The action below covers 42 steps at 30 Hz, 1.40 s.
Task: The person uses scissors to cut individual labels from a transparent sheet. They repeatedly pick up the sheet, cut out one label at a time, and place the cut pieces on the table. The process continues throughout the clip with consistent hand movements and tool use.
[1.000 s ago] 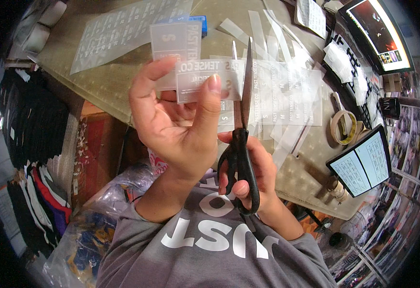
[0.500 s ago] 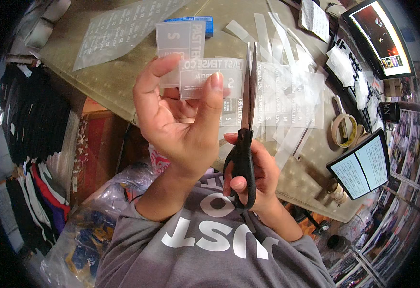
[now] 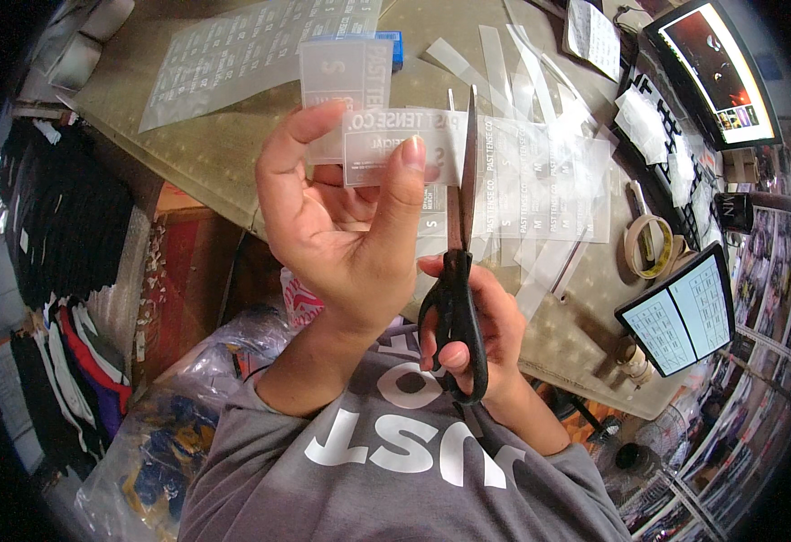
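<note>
My left hand is closed, pinching a small translucent film label with white print between thumb and fingers. A second, upright film piece sits behind it, held at the index finger. In my right hand are black-handled scissors, blades pointing away from me and parted. The blades straddle the right end of the film label, one seen partly through it. Beyond them on the table lies a printed translucent sheet, partly hidden by the scissors and left hand.
Another printed sheet lies far left, near a blue box. Clear offcut strips are scattered at the back. Tape rolls, a tablet, a keyboard and a monitor stand on the right. Dark garments hang at left.
The scissor blades have spread wider, with the film label's end now between them. My left hand and both film pieces have shifted slightly right.
</note>
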Tool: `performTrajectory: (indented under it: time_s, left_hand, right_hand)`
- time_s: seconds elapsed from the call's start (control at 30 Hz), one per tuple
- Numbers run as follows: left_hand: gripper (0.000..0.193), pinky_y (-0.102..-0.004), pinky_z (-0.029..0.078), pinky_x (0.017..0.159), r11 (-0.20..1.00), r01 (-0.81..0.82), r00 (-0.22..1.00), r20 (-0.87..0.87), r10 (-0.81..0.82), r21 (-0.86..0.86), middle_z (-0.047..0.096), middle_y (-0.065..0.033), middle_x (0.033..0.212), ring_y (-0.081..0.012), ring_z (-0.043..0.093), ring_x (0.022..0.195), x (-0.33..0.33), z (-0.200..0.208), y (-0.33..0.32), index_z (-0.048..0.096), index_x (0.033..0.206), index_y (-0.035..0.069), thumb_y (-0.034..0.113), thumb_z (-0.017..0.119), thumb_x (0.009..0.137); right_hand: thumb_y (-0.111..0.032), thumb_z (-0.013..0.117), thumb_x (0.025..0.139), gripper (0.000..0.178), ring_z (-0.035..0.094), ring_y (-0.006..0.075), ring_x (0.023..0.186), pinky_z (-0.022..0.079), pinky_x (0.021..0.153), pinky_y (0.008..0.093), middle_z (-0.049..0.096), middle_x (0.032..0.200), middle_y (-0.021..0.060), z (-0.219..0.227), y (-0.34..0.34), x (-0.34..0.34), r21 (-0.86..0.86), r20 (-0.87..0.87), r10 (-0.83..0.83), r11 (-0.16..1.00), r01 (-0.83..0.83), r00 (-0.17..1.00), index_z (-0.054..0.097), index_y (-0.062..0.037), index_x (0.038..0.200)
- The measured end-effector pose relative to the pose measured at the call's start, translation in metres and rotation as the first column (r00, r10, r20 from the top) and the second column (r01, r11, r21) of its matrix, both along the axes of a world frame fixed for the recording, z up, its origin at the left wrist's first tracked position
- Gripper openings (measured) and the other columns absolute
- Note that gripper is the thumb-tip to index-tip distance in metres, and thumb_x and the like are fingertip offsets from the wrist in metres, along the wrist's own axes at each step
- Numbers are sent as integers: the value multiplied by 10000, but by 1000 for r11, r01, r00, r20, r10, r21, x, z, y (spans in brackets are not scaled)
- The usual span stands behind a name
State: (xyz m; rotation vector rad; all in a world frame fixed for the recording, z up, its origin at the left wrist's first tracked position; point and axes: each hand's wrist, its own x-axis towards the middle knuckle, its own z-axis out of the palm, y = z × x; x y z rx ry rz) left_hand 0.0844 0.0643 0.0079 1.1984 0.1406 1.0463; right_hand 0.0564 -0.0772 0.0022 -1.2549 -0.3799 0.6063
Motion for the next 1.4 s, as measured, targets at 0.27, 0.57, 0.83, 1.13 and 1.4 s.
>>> performTrajectory:
  time_s: [0.27, 0.57, 0.83, 1.13, 1.4]
  left_hand:
    - [484, -241, 536, 767, 1000, -7, 1000, -3, 7, 9, 497, -122, 1115, -143, 587, 935, 0, 0, -1, 389, 1210, -19, -72, 650, 807]
    - [480, -240, 540, 769, 999, -6, 1000, -3, 6, 45, 482, -122, 1126, -144, 587, 931, 0, -1, 0, 387, 1209, -21, -80, 644, 808]
    - [476, -238, 539, 760, 999, 1, 1000, -15, -1, 43, 493, -119, 1113, -140, 589, 924, -2, 0, -1, 392, 1206, -21, -77, 646, 808]
    - [475, -236, 535, 750, 1000, -9, 1000, 5, 9, 21, 510, -118, 1093, -141, 587, 926, 1, -1, 1, 399, 1206, -16, -76, 650, 807]
    - [474, -256, 539, 776, 1000, 2, 1000, 3, -2, 11, 509, -124, 1114, -153, 585, 938, 2, 0, 0, 402, 1205, -10, -79, 648, 806]
  right_hand:
    - [-335, 768, 778, 728, 547, 87, 595, 421, 538, 210, 555, 664, 27, -2, 0, -2, 19, -49, 1, 1000, 0, 999, 442, 71, 1287]
    - [-366, 756, 784, 740, 531, 85, 590, 399, 527, 206, 546, 671, 27, 0, -1, -2, -6, -61, 21, 1000, -21, 998, 437, 68, 1291]
    - [-369, 744, 796, 736, 511, 75, 585, 383, 515, 204, 540, 674, 18, -1, 0, -4, 25, -85, 14, 1000, -11, 996, 433, 78, 1291]
    - [-318, 776, 770, 744, 516, 69, 594, 384, 516, 199, 557, 693, 23, -2, -1, -4, 7, -51, 19, 1000, -19, 999, 433, 74, 1301]
    - [-300, 776, 771, 724, 495, 54, 574, 352, 498, 186, 537, 664, 7, -6, -1, -5, -37, -1, 9, 999, -9, 1000, 445, 72, 1295]
